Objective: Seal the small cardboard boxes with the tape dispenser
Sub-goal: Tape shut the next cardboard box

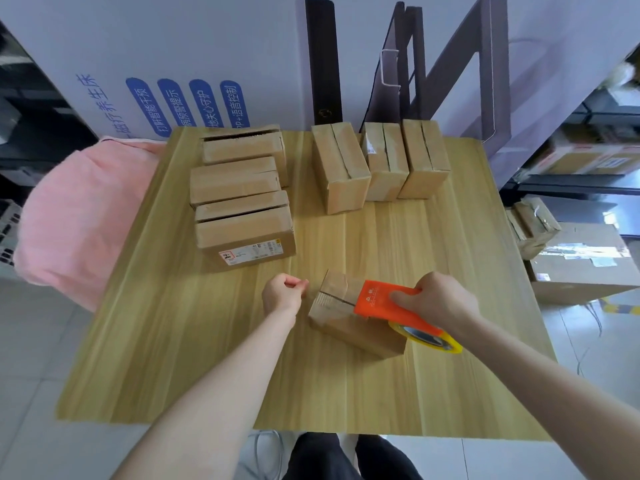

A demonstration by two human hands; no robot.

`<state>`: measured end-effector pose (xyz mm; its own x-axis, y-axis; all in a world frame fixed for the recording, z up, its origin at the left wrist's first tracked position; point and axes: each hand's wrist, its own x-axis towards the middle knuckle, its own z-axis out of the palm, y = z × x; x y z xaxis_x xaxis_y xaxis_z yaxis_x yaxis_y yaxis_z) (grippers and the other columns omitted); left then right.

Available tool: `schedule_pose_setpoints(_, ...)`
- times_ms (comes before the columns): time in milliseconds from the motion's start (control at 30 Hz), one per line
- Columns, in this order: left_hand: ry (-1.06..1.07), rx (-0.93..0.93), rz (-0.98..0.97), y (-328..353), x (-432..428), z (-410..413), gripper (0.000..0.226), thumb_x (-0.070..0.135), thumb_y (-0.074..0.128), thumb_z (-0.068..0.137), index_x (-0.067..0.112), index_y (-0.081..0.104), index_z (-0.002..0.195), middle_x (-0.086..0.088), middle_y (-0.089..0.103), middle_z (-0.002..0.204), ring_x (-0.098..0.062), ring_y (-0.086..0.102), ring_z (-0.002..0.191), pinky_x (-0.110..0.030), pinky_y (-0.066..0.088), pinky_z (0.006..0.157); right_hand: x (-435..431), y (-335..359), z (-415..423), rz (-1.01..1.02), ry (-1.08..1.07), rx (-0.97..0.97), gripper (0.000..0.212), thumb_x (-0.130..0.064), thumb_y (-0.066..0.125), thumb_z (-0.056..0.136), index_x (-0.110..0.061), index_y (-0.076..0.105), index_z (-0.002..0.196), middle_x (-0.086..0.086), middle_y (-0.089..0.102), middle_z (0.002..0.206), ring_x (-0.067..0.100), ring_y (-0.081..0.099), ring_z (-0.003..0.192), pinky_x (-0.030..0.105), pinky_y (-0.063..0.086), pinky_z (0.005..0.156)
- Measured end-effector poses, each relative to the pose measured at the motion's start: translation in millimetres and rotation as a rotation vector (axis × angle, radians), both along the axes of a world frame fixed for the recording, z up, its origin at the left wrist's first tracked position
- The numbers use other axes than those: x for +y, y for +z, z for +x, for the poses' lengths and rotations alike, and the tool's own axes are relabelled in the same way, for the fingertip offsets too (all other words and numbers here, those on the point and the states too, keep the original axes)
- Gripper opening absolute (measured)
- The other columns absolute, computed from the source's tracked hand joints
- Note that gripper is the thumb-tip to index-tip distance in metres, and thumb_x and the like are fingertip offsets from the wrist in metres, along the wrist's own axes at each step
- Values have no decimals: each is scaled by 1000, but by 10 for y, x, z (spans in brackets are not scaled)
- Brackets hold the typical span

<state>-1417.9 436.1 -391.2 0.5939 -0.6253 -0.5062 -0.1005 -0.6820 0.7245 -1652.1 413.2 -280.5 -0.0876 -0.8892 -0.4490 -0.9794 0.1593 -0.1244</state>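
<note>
A small cardboard box (341,318) lies on the wooden table (207,358) in front of me, its top seam showing. My right hand (438,299) grips an orange tape dispenser (384,301) that rests on the box's top, with its yellowish tape roll (429,337) hanging past the near right end. My left hand (282,294) hovers just left of the box with its fingers curled into a loose fist, and I cannot tell whether it pinches a tape end. Three boxes (242,195) are stacked at the back left. Three more boxes (381,161) stand upright at the back right.
A pink cushion (79,220) bulges beside the table's left edge. A large white printed carton (173,64) and dark frames (450,64) stand behind the table. More cardboard boxes (581,265) sit on the floor at the right, by shelving.
</note>
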Motion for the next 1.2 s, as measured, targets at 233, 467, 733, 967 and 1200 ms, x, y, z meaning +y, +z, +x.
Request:
schedule_pose_setpoints(233, -138, -27, 4, -108, 45, -111, 9, 26, 74, 81, 24, 68, 75, 7, 70, 80, -14, 64, 79, -24, 46, 62, -18, -27, 94, 1, 55, 59, 51, -64, 56, 78, -14, 65, 79, -1, 64, 71, 19, 63, 68, 27, 46, 57)
schedule_pose_setpoints(467, -428, -367, 218, -102, 56, -4, 50, 47, 57, 91, 28, 50, 137, 6, 64, 123, -20, 60, 112, -30, 49, 78, -52, 5, 180, 13, 103, 92, 47, -62, 56, 80, -16, 55, 70, -3, 59, 66, 15, 54, 59, 24, 36, 49)
schedule_pose_setpoints(733, -436, -60, -127, 86, 213, -411, 40, 36, 33, 103, 13, 64, 116, -3, 68, 110, -19, 61, 98, -24, 39, 73, -24, 11, 101, 2, 67, 64, 53, -65, 55, 79, -13, 62, 73, -1, 63, 67, 17, 61, 62, 23, 38, 49)
schedule_pose_setpoints(967, -662, -378, -403, 210, 56, -492, 40, 19, 40, 102, 10, 45, 141, -4, 49, 144, -18, 40, 136, -26, 29, 111, 20, 24, 176, -2, 74, 82, 51, -64, 54, 81, -15, 57, 69, -2, 60, 65, 18, 57, 60, 23, 37, 49)
schedule_pose_setpoints(1200, -936, -523, -374, 110, -157, -598, 27, 13, 52, 93, 14, 67, 115, -3, 67, 110, -20, 52, 112, -28, 37, 91, 57, 33, 4, -8, 5, -12, 54, -65, 53, 81, -12, 63, 71, -1, 64, 67, 18, 62, 64, 23, 38, 49)
